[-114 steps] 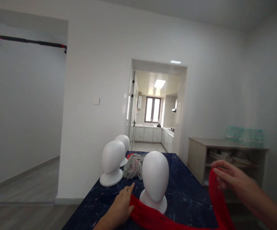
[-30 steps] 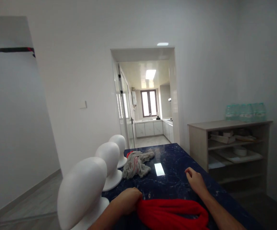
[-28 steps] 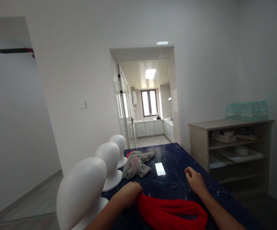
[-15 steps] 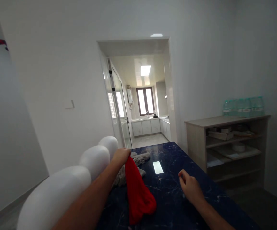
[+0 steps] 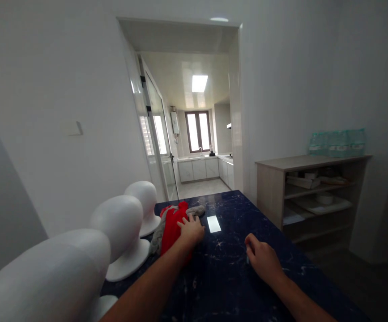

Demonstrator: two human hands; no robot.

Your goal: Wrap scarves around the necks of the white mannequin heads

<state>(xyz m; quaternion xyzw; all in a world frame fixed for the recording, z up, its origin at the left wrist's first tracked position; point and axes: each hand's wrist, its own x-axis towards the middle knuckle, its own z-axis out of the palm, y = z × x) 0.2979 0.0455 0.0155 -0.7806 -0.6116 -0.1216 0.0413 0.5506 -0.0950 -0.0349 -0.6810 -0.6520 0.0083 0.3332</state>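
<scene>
A red cloth item lies in a loose heap on top of a grey cloth on the dark blue marbled table. My left hand has its fingers spread and touches the right side of the red cloth. Part of the cloth is hidden behind that hand and forearm. To the right, over the table, my right hand is loosely curled with its fingertips drawn in. Nothing shows in it, and it is apart from the cloth.
White head-shaped stands line the table's left side. On the right, a wooden shelf unit carries several water bottles. Beyond the table, a doorway opens on a kitchen with a white door. A light patch reflects off the tabletop.
The red cloth, hanging from my closed left hand before, now lies on the grey cloth. My left hand has let go and spread its fingers. The view has shifted; my right hand stays curled.
</scene>
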